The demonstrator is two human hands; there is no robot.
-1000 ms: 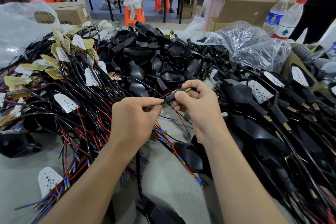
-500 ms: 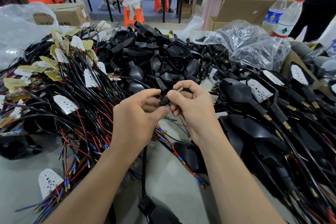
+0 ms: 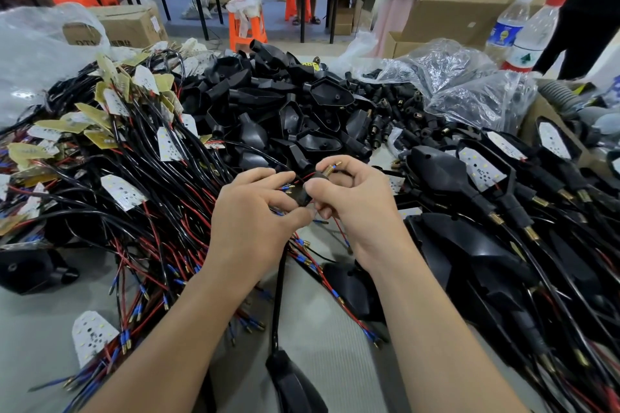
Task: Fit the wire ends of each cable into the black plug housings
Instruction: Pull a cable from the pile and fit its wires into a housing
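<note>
— Plug housing position?
— Between both hands: right hand pinches it, and left hand pinches the wire ends at its mouth. Judged mid-insertion.
— Next requirement?
— Leads aligned, then pushed fully through.

On the table, the heap of cables fills the left, the pile of loose housings lies behind the centre, and the fitted assemblies crowd the right. Between them, the left hand and right hand hold 1 plug housing (a single cable runs from beneath them toward the near edge). Plastic bags sit behind the assemblies, 2 bottles further back; a cardboard box stands behind the cables.
</note>
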